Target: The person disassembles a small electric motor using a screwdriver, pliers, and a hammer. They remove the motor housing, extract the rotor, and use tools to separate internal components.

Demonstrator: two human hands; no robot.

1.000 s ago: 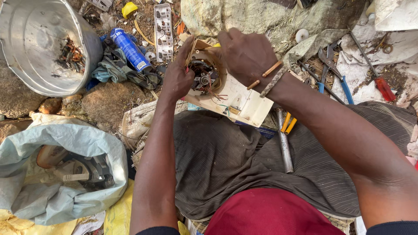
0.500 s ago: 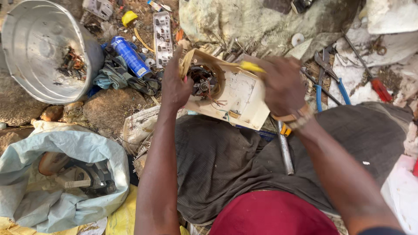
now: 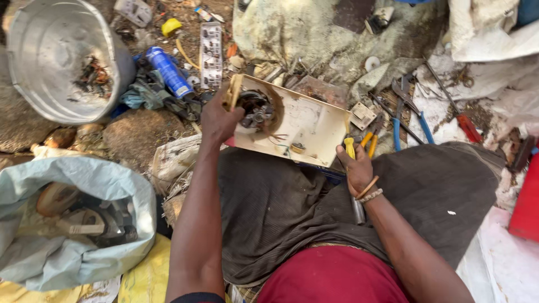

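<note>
My left hand (image 3: 216, 118) grips the left edge of a cream plastic casing (image 3: 306, 126) with a small motor and wires (image 3: 255, 112) inside, holding it over my knees. Lower down by the casing's right corner, my right hand (image 3: 356, 165) is closed on a yellow-handled tool (image 3: 350, 148). A metal rod (image 3: 357, 209) lies on my dark trousers (image 3: 281, 207) just under that wrist. Yellow-handled pliers (image 3: 370, 141) rest on the ground right beside the hand.
A dented metal bowl (image 3: 33, 50) with scraps sits at top left, a blue spray can (image 3: 170, 72) beside it. A pale sack (image 3: 73, 185) of parts lies at lower left. Blue-handled pliers (image 3: 412, 120) and a red screwdriver (image 3: 466, 126) lie at right among rubble.
My right hand has dropped from above the casing down to my lap at its right corner, carrying the yellow-handled tool. The casing has tilted open toward me; my left hand keeps its grip.
</note>
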